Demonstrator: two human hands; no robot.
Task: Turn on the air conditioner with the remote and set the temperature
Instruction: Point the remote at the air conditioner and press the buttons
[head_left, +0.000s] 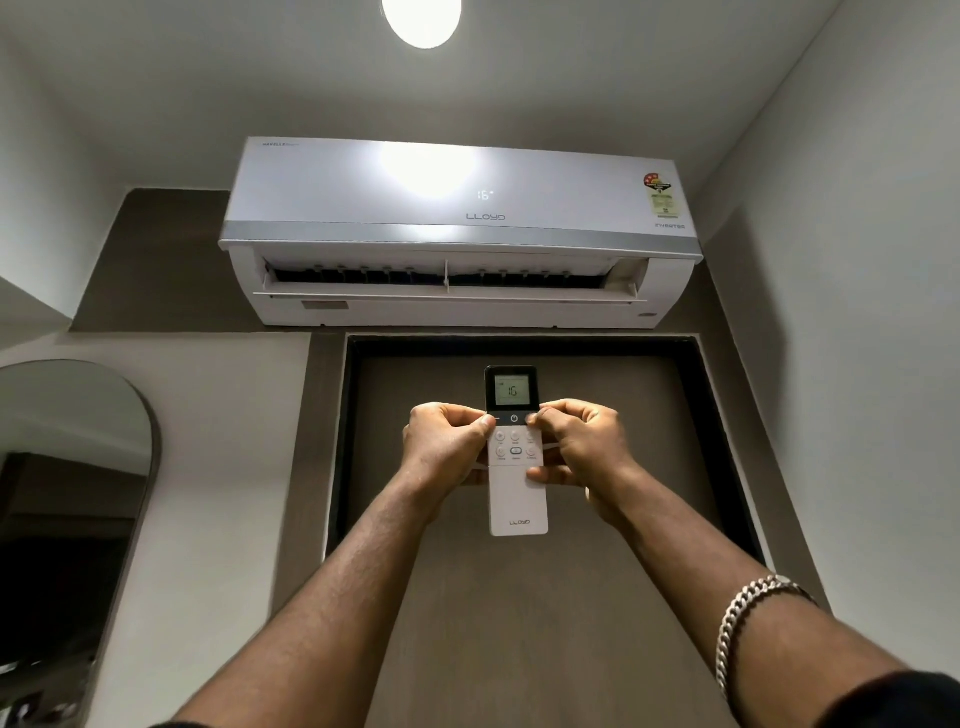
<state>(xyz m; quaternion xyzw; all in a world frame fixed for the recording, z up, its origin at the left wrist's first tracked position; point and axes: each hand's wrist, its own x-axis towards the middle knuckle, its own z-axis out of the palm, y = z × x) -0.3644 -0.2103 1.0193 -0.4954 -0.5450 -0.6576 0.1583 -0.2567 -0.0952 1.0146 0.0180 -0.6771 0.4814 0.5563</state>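
High on the wall, above a dark-framed brown door panel (519, 597), the white glossy plastic wall-mounted air conditioner (457, 234) is seen with its lower louvre swung open and "16" lit on its front, so the switching-on is judged done. A slim white plastic remote with a dark top section and a small grey screen (514, 452) is held upright in front of the door, below the unit, and is pointed up at it; the same "16" is shown on its screen. Its left edge is pinched by the left hand (447, 447), the thumb laid by the minus mark, and its right edge is clasped by the right hand (576, 447), the thumb laid by the opposite key beside the power symbol. Temperature setting is therefore judged under way, or already finished; the wanted value cannot be told. A chunky silver chain bracelet (748, 618) is worn on the right wrist. An arched mirror (78, 493) is fixed at the left, and a round ceiling lamp (422, 21) glows above.
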